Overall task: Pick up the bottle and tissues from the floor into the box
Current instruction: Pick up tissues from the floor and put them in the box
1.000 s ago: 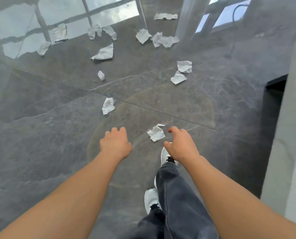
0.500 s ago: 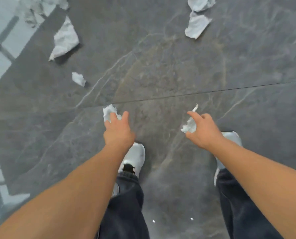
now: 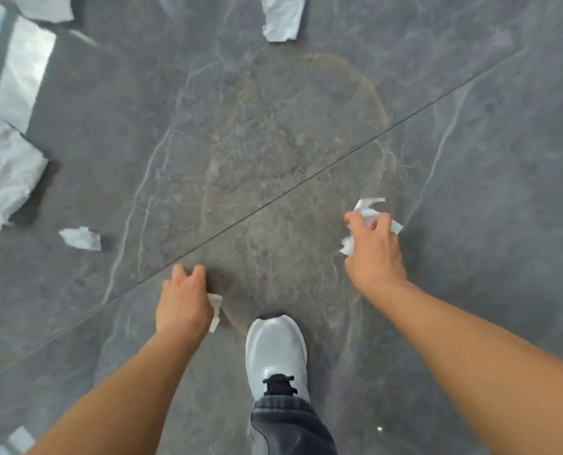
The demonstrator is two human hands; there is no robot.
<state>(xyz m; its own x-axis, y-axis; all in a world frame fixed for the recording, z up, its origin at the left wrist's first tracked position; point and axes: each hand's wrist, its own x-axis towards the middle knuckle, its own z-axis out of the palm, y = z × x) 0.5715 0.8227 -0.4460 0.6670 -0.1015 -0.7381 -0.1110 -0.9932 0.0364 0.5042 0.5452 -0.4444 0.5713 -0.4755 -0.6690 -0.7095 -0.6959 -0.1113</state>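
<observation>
Two grasps over the grey marble floor [image 3: 273, 142]: the left hand [image 3: 183, 300] curls round a small tissue [image 3: 215, 307] near the white shoe [image 3: 275, 353], the right hand [image 3: 373, 249] clutches a crumpled tissue [image 3: 368, 210], and loose tissues [image 3: 80, 238] lie on the floor toward the left and top edges.

One crumpled white paper tissue [image 3: 370, 211] is bunched in the right hand [image 3: 373, 251], right of centre. A second white tissue scrap [image 3: 215, 307] sticks out from the left hand [image 3: 183, 303], lower centre. Loose on the grey floor [image 3: 486, 165] lie a small torn tissue [image 3: 80, 238] mid-left, a large rumpled tissue [image 3: 17, 175] at the left edge, a top-centre tissue [image 3: 281, 18] and a top-left tissue [image 3: 45, 6].
</observation>
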